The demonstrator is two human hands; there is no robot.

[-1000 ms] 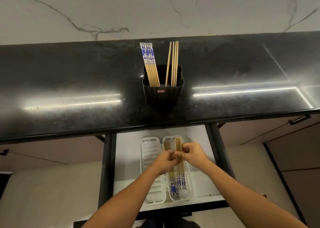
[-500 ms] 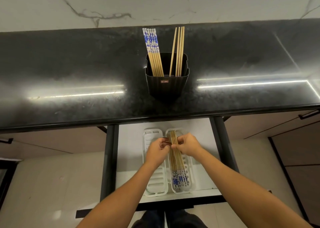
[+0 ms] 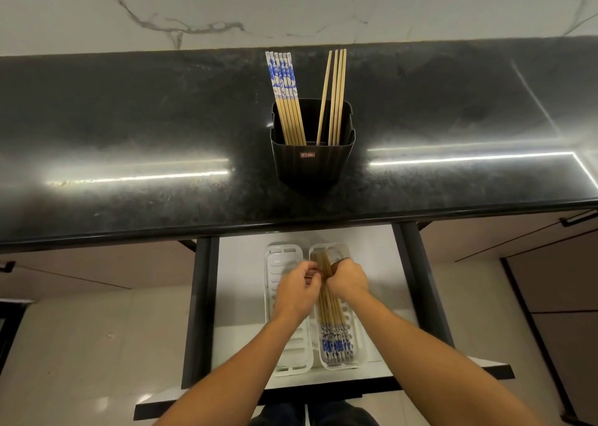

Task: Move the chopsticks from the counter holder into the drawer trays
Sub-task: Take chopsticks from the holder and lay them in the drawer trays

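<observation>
A black holder [image 3: 311, 160] stands on the dark counter. It holds several blue-patterned chopsticks [image 3: 284, 95] on its left and several plain wooden chopsticks [image 3: 335, 95] on its right. Below, in the open drawer, two white slotted trays lie side by side. The left tray [image 3: 286, 344] holds nothing I can see. The right tray [image 3: 356, 338] holds a bundle of blue-patterned chopsticks [image 3: 333, 328]. My left hand [image 3: 299, 288] and my right hand [image 3: 348, 280] meet over the bundle's far end, fingers closed on it.
The counter's front edge [image 3: 291, 225] overhangs the back of the drawer [image 3: 382, 250]. Black drawer rails [image 3: 202, 296] run down both sides. Cabinet fronts with a black handle [image 3: 579, 218] flank the drawer.
The bundle has gone from raised and tilted to lying flat in the right tray. Both hands moved down with it and stay on its far end.
</observation>
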